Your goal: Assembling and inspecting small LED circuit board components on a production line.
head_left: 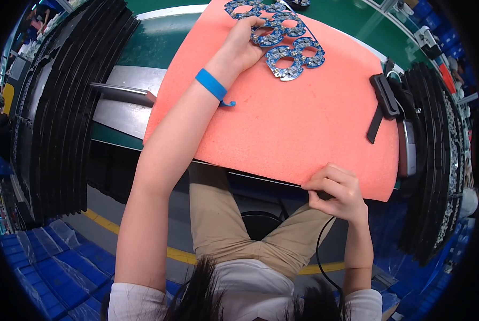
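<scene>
A pink foam sheet (287, 117) covers the workbench in front of me. At its far edge lies a panel of blue ring-shaped circuit boards (285, 37). My left hand (242, 45), with a blue wristband (211, 84) on the wrist, reaches out and grips the panel's near left side. My right hand (338, 192) is curled at the foam sheet's near edge, pinching that edge; a thin black cable (321, 251) runs down from under it.
Tall stacks of black trays stand at the left (63, 117) and the right (437, 160). A black handheld tool with a strap (384, 99) lies at the foam's right edge. A grey metal plate (124, 101) sits left of the foam. Blue crates (63, 262) are on the floor.
</scene>
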`<state>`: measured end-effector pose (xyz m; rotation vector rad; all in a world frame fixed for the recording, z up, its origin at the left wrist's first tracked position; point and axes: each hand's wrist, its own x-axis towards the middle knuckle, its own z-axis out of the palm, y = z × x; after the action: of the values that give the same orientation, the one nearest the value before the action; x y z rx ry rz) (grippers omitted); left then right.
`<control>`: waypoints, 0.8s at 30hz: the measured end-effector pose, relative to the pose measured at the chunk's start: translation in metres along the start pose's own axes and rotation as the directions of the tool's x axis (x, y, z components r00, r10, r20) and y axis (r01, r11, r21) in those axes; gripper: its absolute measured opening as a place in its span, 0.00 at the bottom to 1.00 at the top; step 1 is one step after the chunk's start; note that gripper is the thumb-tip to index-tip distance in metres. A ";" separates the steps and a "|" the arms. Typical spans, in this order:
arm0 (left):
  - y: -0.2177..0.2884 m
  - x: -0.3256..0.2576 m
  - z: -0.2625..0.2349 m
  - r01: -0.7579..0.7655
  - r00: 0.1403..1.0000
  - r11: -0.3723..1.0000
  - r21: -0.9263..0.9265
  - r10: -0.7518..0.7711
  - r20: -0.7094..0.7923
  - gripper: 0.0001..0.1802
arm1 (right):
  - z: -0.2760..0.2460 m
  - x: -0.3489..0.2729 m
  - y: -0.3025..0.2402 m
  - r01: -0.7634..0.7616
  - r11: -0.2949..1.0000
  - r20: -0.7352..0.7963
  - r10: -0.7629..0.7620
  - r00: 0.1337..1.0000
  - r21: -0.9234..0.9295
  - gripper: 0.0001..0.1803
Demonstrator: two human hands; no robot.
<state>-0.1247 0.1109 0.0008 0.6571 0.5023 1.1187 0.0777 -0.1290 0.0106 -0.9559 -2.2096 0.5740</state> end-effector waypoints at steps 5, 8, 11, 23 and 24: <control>-0.001 0.000 0.001 -0.006 1.000 1.000 0.004 0.006 0.008 0.19 | 0.000 -0.001 -0.001 0.013 1.000 0.007 -0.013 1.000 -0.011 0.12; -0.001 -0.002 0.004 -0.012 1.000 1.000 0.022 0.012 -0.017 0.19 | 0.001 -0.002 0.000 0.006 1.000 0.001 -0.006 1.000 -0.005 0.12; -0.001 -0.002 0.004 -0.012 0.999 1.000 0.023 0.012 -0.032 0.18 | 0.001 -0.001 0.001 0.011 1.000 -0.005 -0.011 1.000 0.000 0.12; 0.002 -0.005 0.008 0.038 0.999 0.999 -0.027 -0.039 -0.021 0.16 | 0.002 0.003 -0.009 0.006 0.955 0.048 0.008 0.999 -0.298 0.22; 0.002 -0.005 0.009 0.030 1.000 0.999 -0.028 -0.030 -0.002 0.16 | 0.001 0.001 -0.007 0.010 0.949 0.041 0.003 0.999 -0.316 0.22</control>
<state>-0.1213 0.1041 0.0087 0.6218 0.4960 1.0968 0.0730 -0.1331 0.0148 -1.1079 -2.3852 0.2402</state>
